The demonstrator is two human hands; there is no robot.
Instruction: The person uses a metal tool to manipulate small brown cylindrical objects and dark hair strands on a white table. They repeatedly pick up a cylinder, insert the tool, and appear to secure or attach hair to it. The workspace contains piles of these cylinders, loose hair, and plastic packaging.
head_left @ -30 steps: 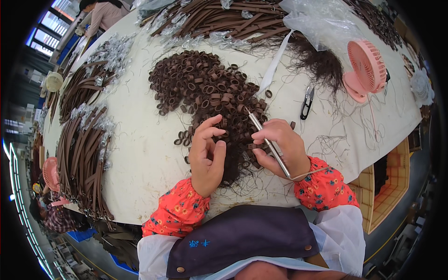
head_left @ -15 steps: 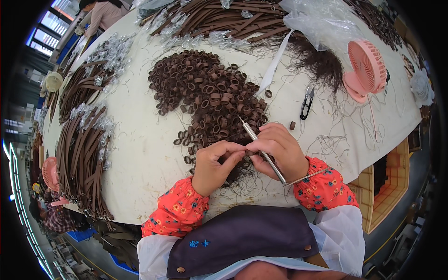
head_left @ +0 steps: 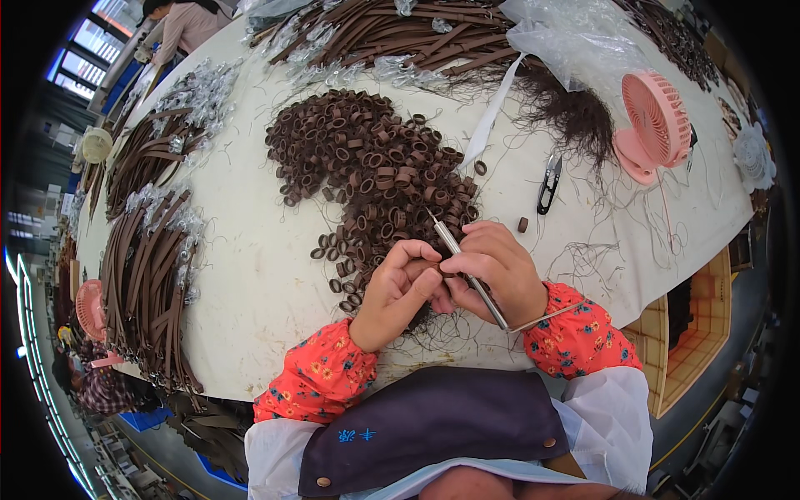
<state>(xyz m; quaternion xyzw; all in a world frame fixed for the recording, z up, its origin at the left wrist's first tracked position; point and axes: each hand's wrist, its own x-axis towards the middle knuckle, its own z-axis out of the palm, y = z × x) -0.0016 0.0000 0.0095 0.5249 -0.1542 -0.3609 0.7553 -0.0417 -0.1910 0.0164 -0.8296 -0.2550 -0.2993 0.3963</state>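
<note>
Brown rings are heaped in a pile (head_left: pixel 367 171) at upper centre. What is pinched by the left hand (head_left: pixel 398 293) is hidden. A thin metal tool (head_left: pixel 469 272) is gripped by the right hand (head_left: pixel 498 273) at centre.

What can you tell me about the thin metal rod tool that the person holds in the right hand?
The thin silvery metal rod tool is long, straight and slim, with a shiny surface. It lies slanted, its upper tip pointing up and to the left over the pile of small brown rings, its lower end passing back toward the wrist. The right hand grips its middle part, so that part is hidden. The fingertips of the left hand meet it near the grip. Its tip shape is too small to tell.
</note>
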